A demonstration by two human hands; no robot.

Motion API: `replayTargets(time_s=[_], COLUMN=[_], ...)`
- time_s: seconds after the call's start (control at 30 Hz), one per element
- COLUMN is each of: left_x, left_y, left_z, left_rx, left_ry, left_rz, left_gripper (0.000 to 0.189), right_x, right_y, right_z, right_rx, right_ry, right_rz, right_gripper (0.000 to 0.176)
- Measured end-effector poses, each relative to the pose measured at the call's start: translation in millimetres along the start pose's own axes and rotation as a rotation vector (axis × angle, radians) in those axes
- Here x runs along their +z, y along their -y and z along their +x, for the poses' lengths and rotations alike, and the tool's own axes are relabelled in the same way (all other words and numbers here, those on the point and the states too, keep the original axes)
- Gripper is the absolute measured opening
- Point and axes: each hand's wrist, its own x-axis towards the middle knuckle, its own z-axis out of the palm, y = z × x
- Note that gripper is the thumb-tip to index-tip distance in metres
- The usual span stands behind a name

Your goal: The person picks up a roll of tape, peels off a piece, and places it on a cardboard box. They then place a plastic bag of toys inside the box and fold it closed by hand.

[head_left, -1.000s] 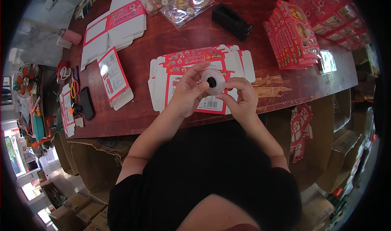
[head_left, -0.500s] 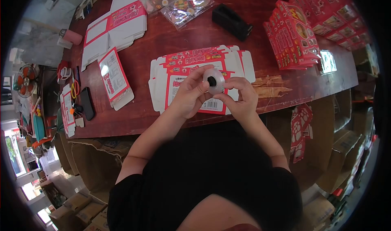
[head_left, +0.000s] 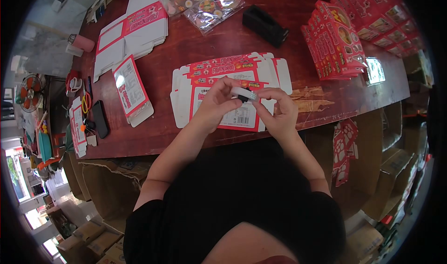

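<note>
A roll of clear tape (head_left: 240, 92) with a black core is held up between my two hands, tilted with its edge showing. My left hand (head_left: 213, 105) grips its left side between thumb and fingers. At its right side, my right hand (head_left: 280, 109) pinches with thumb and forefinger; whether it has a loose tape end cannot be made out. Below the hands lie flat red-and-white printed cartons (head_left: 200, 110), overlapping in a stack. Farther off on the table stands a black tape dispenser (head_left: 263, 24).
Upright filled-looking red boxes (head_left: 333, 43) stand in a row at the right. More flat cartons (head_left: 132, 29) are piled at the left, near a single carton (head_left: 132, 89). A phone (head_left: 99, 119) lies by the left edge, and plastic-wrapped packs (head_left: 214, 8) lie at the back.
The tape roll has turned from showing its round face to showing its edge. My left hand has shifted slightly, and my right hand has moved a little to the right.
</note>
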Motion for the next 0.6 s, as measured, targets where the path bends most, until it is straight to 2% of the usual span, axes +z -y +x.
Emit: replayTargets(time_s=[0.07,0.17,0.27,0.37,0.47,0.6], left_x=[-3.6,9.7,13.8,10.0,5.6,9.5], left_y=[-3.6,-16.8,-18.6,-16.4,-8.2,-9.4], left_z=[-0.5,0.5,1.8,-0.5,2.0,0.8], left_rx=[0.015,-0.128,-0.241,-0.272,-0.099,-0.066], left_ry=[0.103,-0.015,-0.003,0.039,0.045,0.023], left_rz=[0.133,-0.111,0.019,-0.007,0.013,0.075], left_gripper=[0.046,0.052,0.057,0.059,0.058,0.059], right_x=[-4.5,-14.0,-18.7,-19.0,-16.1,-15.0], right_y=[2.0,6.6,5.2,2.7,12.0,10.2], right_z=[2.8,10.3,10.1,8.6,11.8,7.0], right_rx=[-0.008,-0.058,-0.084,-0.044,0.052,0.236], right_ry=[0.022,0.102,0.169,0.203,0.186,0.223], right_rz=[-0.063,-0.158,-0.132,-0.070,0.040,0.104], right_gripper=[0.027,0.029,0.033,0.040,0.048,0.052])
